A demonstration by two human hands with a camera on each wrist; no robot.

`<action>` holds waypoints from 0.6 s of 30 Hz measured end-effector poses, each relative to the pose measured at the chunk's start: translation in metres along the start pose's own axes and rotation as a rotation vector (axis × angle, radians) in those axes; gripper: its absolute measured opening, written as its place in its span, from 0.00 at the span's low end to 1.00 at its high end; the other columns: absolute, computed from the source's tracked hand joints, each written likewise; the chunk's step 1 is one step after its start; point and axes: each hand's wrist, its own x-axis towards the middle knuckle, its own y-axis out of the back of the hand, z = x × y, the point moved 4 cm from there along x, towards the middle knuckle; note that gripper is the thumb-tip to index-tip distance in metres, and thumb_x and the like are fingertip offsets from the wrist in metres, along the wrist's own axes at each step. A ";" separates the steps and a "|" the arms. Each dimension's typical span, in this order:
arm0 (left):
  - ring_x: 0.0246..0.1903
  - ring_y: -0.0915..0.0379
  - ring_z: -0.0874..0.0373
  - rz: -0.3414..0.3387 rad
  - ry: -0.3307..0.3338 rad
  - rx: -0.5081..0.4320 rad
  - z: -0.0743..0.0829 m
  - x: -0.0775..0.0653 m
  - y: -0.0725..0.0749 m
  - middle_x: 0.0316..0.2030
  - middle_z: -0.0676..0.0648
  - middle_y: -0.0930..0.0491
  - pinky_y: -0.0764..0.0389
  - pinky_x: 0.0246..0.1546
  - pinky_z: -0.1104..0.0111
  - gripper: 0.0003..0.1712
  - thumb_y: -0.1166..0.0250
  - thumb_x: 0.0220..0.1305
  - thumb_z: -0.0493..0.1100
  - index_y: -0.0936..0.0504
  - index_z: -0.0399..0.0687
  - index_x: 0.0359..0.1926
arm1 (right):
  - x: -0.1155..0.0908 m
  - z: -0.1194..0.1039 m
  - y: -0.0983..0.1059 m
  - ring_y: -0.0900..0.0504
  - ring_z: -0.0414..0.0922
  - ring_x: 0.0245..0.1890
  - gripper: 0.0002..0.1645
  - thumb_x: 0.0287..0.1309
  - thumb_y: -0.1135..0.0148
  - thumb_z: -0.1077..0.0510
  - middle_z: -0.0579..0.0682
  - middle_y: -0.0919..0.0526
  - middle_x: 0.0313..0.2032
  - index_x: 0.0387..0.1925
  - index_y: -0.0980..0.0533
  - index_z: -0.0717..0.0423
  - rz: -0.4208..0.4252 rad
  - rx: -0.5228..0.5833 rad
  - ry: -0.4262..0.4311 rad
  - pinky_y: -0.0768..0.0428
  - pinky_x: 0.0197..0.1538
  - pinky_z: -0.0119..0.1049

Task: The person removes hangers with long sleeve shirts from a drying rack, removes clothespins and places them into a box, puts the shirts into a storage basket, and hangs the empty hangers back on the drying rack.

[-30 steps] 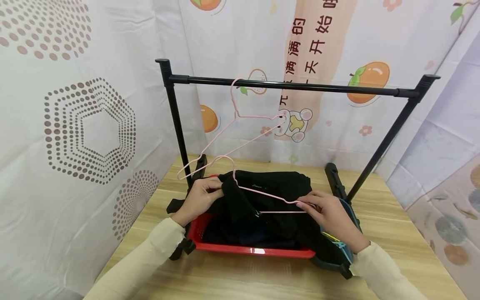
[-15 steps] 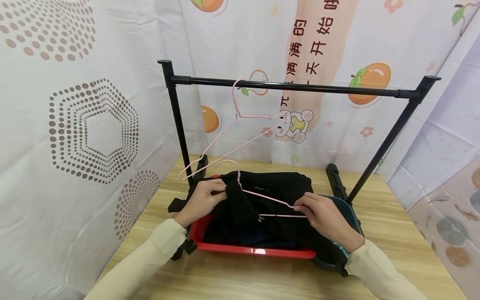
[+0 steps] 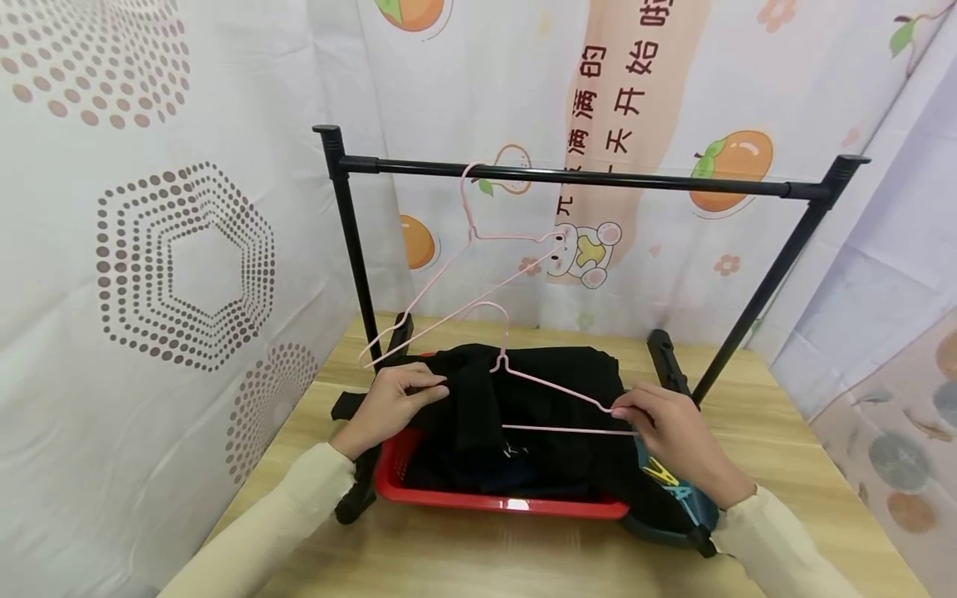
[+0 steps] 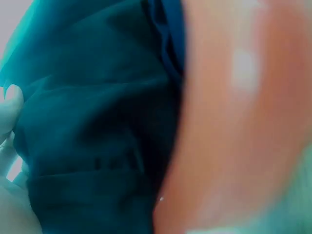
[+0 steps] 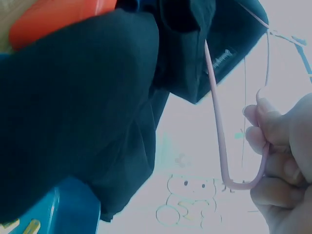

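Note:
My right hand (image 3: 669, 428) grips the right end of a pink wire hanger (image 3: 557, 387), which tilts above a red basket. A black garment (image 3: 478, 407) is draped over the hanger's left part, hiding that end. My left hand (image 3: 392, 407) pinches the garment's fabric at the left. In the right wrist view, the right hand (image 5: 282, 161) has its fingers curled round the hanger's bent end (image 5: 239, 185). The left wrist view shows dark cloth (image 4: 97, 126) close up, with fingertips at its left edge.
The red basket (image 3: 508, 502) holds more dark cloth. A blue basket (image 3: 665, 536) with yellow and blue clothespins (image 3: 676, 490) stands at its right. A black rack (image 3: 583, 176) stands over them, with another pink hanger (image 3: 449, 264) on its bar.
The held hanger has shifted right, and its hook now stands farther right above the cloth. My right hand dipped slightly, then moved right. The left hand still pinches the garment, now slightly lower and left.

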 end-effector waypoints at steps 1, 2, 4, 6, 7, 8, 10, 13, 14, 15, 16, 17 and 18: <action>0.30 0.24 0.61 -0.002 0.011 0.007 -0.001 -0.003 0.001 0.33 0.57 0.16 0.22 0.33 0.68 0.10 0.28 0.66 0.41 0.09 0.47 0.48 | -0.002 0.001 0.001 0.30 0.31 0.25 0.03 0.62 0.29 0.63 0.38 0.18 0.32 0.34 0.16 0.52 0.002 0.003 -0.002 0.31 0.31 0.22; 0.30 0.24 0.61 -0.007 0.020 0.012 -0.003 -0.006 0.002 0.33 0.57 0.16 0.22 0.33 0.68 0.11 0.28 0.66 0.41 0.09 0.46 0.48 | -0.004 0.002 0.002 0.30 0.31 0.25 0.05 0.59 0.27 0.65 0.38 0.18 0.32 0.34 0.15 0.52 0.004 0.005 -0.006 0.31 0.31 0.21; 0.30 0.25 0.62 -0.017 0.030 0.024 -0.004 -0.010 0.002 0.33 0.58 0.16 0.22 0.33 0.68 0.11 0.29 0.67 0.41 0.09 0.46 0.48 | -0.008 0.004 0.004 0.30 0.31 0.25 0.09 0.56 0.26 0.67 0.38 0.18 0.32 0.34 0.15 0.51 0.007 0.005 -0.012 0.32 0.31 0.21; 0.30 0.24 0.62 -0.022 0.032 0.032 -0.005 -0.012 0.003 0.33 0.58 0.17 0.21 0.34 0.68 0.10 0.29 0.66 0.41 0.09 0.46 0.48 | -0.010 0.006 0.007 0.31 0.31 0.25 0.10 0.54 0.25 0.68 0.38 0.19 0.31 0.34 0.16 0.51 0.011 0.008 -0.021 0.32 0.31 0.21; 0.31 0.23 0.62 -0.021 0.029 0.037 -0.006 -0.013 0.004 0.33 0.59 0.17 0.21 0.35 0.68 0.10 0.28 0.66 0.41 0.09 0.46 0.47 | -0.012 0.007 0.008 0.31 0.31 0.25 0.09 0.54 0.25 0.67 0.38 0.19 0.31 0.33 0.16 0.51 0.013 0.009 -0.026 0.32 0.31 0.21; 0.31 0.23 0.63 -0.018 0.028 0.042 -0.007 -0.013 0.004 0.33 0.59 0.17 0.20 0.35 0.67 0.10 0.28 0.66 0.41 0.08 0.47 0.47 | -0.012 0.007 0.009 0.31 0.31 0.25 0.08 0.55 0.25 0.66 0.37 0.19 0.31 0.33 0.15 0.51 0.015 0.010 -0.030 0.32 0.31 0.21; 0.33 0.21 0.63 -0.008 0.018 0.054 -0.008 -0.012 0.005 0.33 0.59 0.17 0.19 0.37 0.67 0.10 0.27 0.64 0.40 0.08 0.46 0.46 | -0.013 0.009 0.011 0.31 0.31 0.25 0.04 0.58 0.27 0.63 0.38 0.19 0.31 0.34 0.15 0.52 0.017 0.012 -0.033 0.32 0.31 0.21; 0.36 0.20 0.63 0.013 -0.005 0.077 -0.009 -0.010 0.007 0.34 0.58 0.16 0.18 0.39 0.67 0.10 0.26 0.63 0.39 0.08 0.44 0.45 | -0.013 0.010 0.015 0.31 0.31 0.25 0.02 0.61 0.28 0.60 0.38 0.19 0.32 0.34 0.15 0.53 0.020 0.011 -0.033 0.32 0.30 0.21; 0.36 0.20 0.62 0.024 -0.016 0.089 -0.010 -0.010 0.008 0.34 0.57 0.16 0.18 0.39 0.67 0.10 0.26 0.62 0.39 0.08 0.44 0.45 | -0.013 0.011 0.016 0.31 0.31 0.25 0.02 0.61 0.28 0.60 0.38 0.19 0.32 0.35 0.15 0.54 0.021 0.010 -0.033 0.32 0.31 0.21; 0.37 0.20 0.62 0.039 -0.029 0.104 -0.010 -0.010 0.010 0.34 0.56 0.16 0.18 0.39 0.67 0.11 0.25 0.61 0.38 0.08 0.43 0.45 | -0.013 0.012 0.017 0.31 0.31 0.25 0.02 0.61 0.28 0.61 0.38 0.19 0.32 0.35 0.15 0.54 0.023 0.007 -0.035 0.33 0.30 0.21; 0.36 0.20 0.61 0.058 -0.036 0.120 -0.010 -0.011 0.013 0.34 0.56 0.16 0.18 0.38 0.67 0.11 0.25 0.60 0.37 0.08 0.43 0.45 | -0.013 0.012 0.018 0.31 0.31 0.25 0.03 0.60 0.28 0.62 0.37 0.19 0.31 0.35 0.15 0.53 0.026 0.003 -0.038 0.33 0.30 0.21; 0.36 0.20 0.61 0.079 -0.043 0.136 -0.011 -0.011 0.015 0.34 0.56 0.17 0.18 0.38 0.67 0.11 0.24 0.59 0.37 0.08 0.42 0.44 | -0.014 0.013 0.020 0.32 0.31 0.24 0.04 0.58 0.27 0.64 0.37 0.19 0.31 0.34 0.15 0.53 0.030 0.000 -0.044 0.34 0.30 0.21; 0.36 0.20 0.61 0.100 -0.050 0.150 -0.011 -0.012 0.018 0.33 0.56 0.17 0.19 0.38 0.67 0.11 0.24 0.58 0.36 0.08 0.42 0.44 | -0.015 0.014 0.021 0.32 0.31 0.24 0.04 0.58 0.27 0.64 0.37 0.20 0.31 0.34 0.15 0.53 0.033 -0.002 -0.050 0.34 0.29 0.21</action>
